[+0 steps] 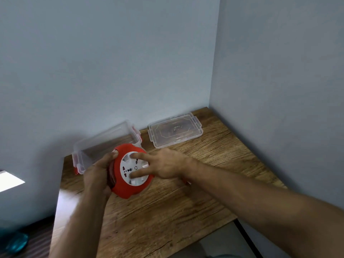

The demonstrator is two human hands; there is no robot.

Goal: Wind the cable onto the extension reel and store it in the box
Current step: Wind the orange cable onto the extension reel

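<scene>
Head view, near to far. Two bare forearms reach in from the lower edge over a wood-grain counter [167, 216] set into a corner of pale blue-grey walls. The left hand [96, 175] grips the red extension reel [130, 190] by its left rim, fingers curled round the back and the thumb lying on the red edge near the top; the reel is held above the counter, tilted so that its white socket face [134, 169] looks up toward the camera. The right hand [165, 165] comes from the right with its fingers [138, 156] spread and fairly straight: two fingertips press on the white face, one near its upper edge and one near its lower edge. Dark cable turns show in the groove at the reel's left side, partly hidden by the left hand. A small red and white piece [187, 181] shows just under the right wrist; what it is cannot be told. Just behind the reel stands the clear plastic box [104, 144], open-topped, with red latches at its ends. Farther back and to the right, apart from the box, its clear lid [175, 132] lies flat on the counter near the wall.
</scene>
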